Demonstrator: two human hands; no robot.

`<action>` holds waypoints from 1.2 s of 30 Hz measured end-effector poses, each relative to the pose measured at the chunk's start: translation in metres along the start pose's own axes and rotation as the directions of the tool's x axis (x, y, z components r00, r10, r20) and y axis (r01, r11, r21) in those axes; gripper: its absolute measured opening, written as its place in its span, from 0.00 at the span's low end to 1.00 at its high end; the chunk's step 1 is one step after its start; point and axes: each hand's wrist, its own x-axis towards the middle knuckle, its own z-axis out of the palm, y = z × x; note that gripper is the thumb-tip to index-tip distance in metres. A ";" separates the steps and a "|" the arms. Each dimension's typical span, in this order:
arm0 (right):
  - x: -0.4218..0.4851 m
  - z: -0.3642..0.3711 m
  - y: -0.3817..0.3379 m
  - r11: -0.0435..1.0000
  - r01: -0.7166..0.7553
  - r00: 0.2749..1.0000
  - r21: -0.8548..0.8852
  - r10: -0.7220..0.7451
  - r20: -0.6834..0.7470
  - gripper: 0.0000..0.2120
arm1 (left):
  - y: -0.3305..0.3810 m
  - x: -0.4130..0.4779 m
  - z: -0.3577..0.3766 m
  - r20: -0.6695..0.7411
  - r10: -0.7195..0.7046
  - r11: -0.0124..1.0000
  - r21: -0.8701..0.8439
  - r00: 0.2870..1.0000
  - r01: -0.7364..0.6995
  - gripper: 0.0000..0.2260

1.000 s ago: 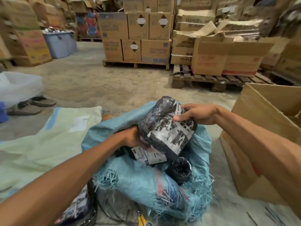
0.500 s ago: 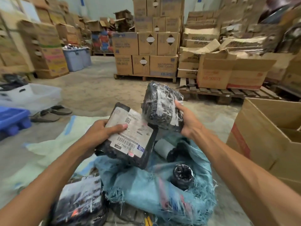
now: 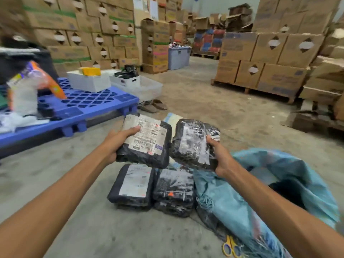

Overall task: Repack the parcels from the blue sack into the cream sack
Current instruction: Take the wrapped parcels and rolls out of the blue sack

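Note:
My left hand [image 3: 116,141] grips a flat black parcel with a white shipping label [image 3: 147,141]. My right hand [image 3: 218,157] grips a rounder black parcel wrapped in clear tape [image 3: 191,144]. Both are held side by side above the floor. Under them lie two black parcels, one on the left [image 3: 131,184] and one on the right [image 3: 174,189]. The blue sack [image 3: 264,192] lies open at my right, its dark mouth facing up. A strip of the cream sack [image 3: 172,118] shows just beyond the held parcels; the rest is hidden.
A blue plastic pallet [image 3: 81,103] with white boxes and bags stands at the left. Yellow-handled scissors [image 3: 229,247] lie by the blue sack's frayed edge. A pair of shoes [image 3: 152,106] sits ahead. Stacked cartons on wooden pallets [image 3: 260,71] line the back and right.
Both hands have swung left with their parcels, away from over the blue sack, to above two parcels on the floor. The view has turned left.

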 end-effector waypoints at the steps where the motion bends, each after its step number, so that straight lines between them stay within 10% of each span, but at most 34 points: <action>1: -0.004 0.009 0.014 0.998 -0.027 0.999 -0.049 0.026 -0.019 0.21 | -0.010 0.000 -0.009 -0.007 -0.038 0.999 0.018 0.999 0.038 0.16; 4: -0.001 0.033 0.059 0.985 -0.090 0.996 -0.147 0.086 -0.032 0.21 | -0.046 0.007 -0.038 -0.027 -0.135 0.989 0.066 0.991 0.136 0.18; 8: 0.027 0.043 0.106 0.958 -0.168 0.986 -0.234 0.160 -0.050 0.45 | -0.092 0.024 -0.060 -0.046 -0.222 0.971 0.081 0.974 0.225 0.19; 15: 0.047 0.058 0.131 0.770 -0.054 0.980 -0.635 -0.082 -0.182 0.38 | -0.144 0.067 -0.079 -0.130 -0.252 0.902 0.328 0.959 0.281 0.28; 20: 0.044 0.054 0.127 0.279 0.011 0.961 -0.960 -0.270 -0.067 0.36 | -0.158 0.066 -0.062 -0.245 0.065 0.644 0.751 0.967 0.147 0.31; 23: 0.043 0.043 0.107 0.234 0.097 0.976 -0.967 -0.213 0.047 0.29 | -0.137 0.066 -0.044 -0.189 0.179 0.120 0.978 0.966 0.170 0.29; 25: 0.038 0.029 0.093 0.250 0.155 0.962 -0.956 -0.259 0.088 0.28 | -0.117 0.060 -0.022 -0.151 0.209 -0.028 0.987 0.966 0.160 0.29; 28: 0.025 -0.014 0.072 0.412 0.233 0.921 -0.881 -0.385 0.064 0.19 | -0.087 0.044 0.043 0.043 0.290 0.024 0.998 0.956 -0.052 0.28; 32: 0.004 -0.091 0.038 0.297 0.163 0.826 -0.941 -0.563 -0.034 0.10 | -0.051 0.001 0.151 0.481 0.258 0.469 0.696 0.838 -0.544 0.14; 36: -0.002 -0.189 0.023 0.258 -0.038 0.852 -0.965 -0.497 -0.166 0.05 | -0.066 -0.026 0.260 0.777 0.076 0.609 0.460 0.625 -0.646 0.09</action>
